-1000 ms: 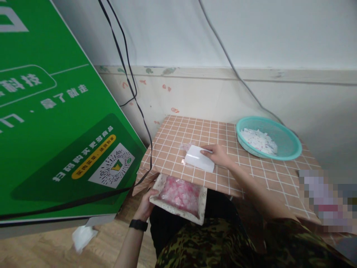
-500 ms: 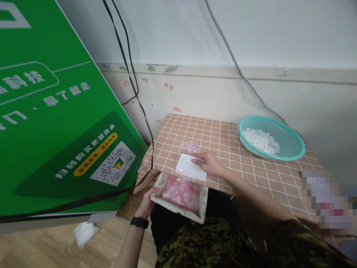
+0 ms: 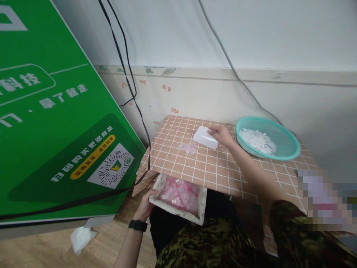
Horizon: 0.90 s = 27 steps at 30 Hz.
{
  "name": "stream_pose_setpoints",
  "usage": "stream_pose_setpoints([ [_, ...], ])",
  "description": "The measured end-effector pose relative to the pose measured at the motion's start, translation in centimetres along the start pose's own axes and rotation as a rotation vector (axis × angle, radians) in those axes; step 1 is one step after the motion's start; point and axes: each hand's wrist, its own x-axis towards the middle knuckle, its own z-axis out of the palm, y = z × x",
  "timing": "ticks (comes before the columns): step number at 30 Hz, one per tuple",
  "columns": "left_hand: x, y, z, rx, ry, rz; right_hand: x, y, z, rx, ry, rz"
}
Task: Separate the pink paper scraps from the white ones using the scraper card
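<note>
My left hand [image 3: 147, 204] is wrapped around the left side of a pale, speckled rectangular tray [image 3: 176, 213] at the table's front edge. Small pink and white pieces [image 3: 180, 193], shiny like clear plastic, fill the tray. Out over the tabletop, my right hand [image 3: 222, 135] pinches a flat white card [image 3: 205, 137] by its right side, its fingers closed. A small patch of the same pinkish pieces [image 3: 188, 148] lies on the table, just nearer to me than the card and to its left.
A turquoise basket [image 3: 288, 143] with white scraps [image 3: 258, 140] sits at the table's right. A green printed cabinet [image 3: 41, 149] stands to the left, with black cables [image 3: 122, 59] hanging beside it. A white bag [image 3: 81, 239] lies on the wooden floor.
My right hand has moved the white card away from the tray, farther across the table and to the right, past the small patch. My left hand still holds the tray in nearly the same place.
</note>
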Motion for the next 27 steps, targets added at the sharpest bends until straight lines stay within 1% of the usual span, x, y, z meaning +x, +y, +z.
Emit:
stream_pose_setpoints([
  [4, 0.3, -0.2, -0.4, 0.012, -0.011, -0.018, -1.3, -0.1, 0.4, 0.098, -0.188, -0.026],
  [7, 0.4, -0.2, -0.6, 0.015, -0.039, -0.029, -2.7, -0.5, 0.0, 0.152, -0.264, -0.034],
  [11, 0.4, -0.3, -1.0, 0.020, -0.040, -0.066, -4.2, -1.0, -0.6, 0.177, -0.217, -0.025],
  [14, 0.5, -0.5, -1.3, 0.013, -0.037, -0.048, -4.9, -1.3, -0.9, 0.160, -0.286, -0.040],
  [15, 0.5, -0.6, -1.3, 0.010, -0.034, -0.040, -5.1, -1.4, -0.9, 0.144, -0.274, -0.045],
  [18, 0.5, -0.6, -1.4, -0.007, -0.029, -0.031, -5.5, -1.9, -1.1, 0.104, -0.139, -0.040],
  [19, 0.5, -0.6, -1.4, -0.011, -0.030, -0.030, -5.6, -2.2, -1.1, 0.110, -0.135, -0.043],
  [20, 0.5, -0.6, -1.3, -0.012, -0.030, -0.027, -5.8, -2.4, -1.1, 0.122, -0.167, -0.052],
  [22, 0.4, -0.5, -1.1, -0.009, -0.027, -0.019, -6.0, -2.8, -1.1, 0.141, -0.273, -0.089],
  [23, 0.3, -0.5, -1.0, -0.006, -0.022, -0.015, -6.1, -3.0, -1.1, 0.136, -0.304, -0.107],
  [24, 0.2, -0.4, -0.9, -0.002, -0.018, -0.013, -6.2, -3.0, -1.1, 0.118, -0.301, -0.115],
  [27, 0.1, -0.3, -0.7, 0.018, 0.036, -0.020, -6.3, -2.9, -1.3, 0.043, -0.165, -0.082],
])
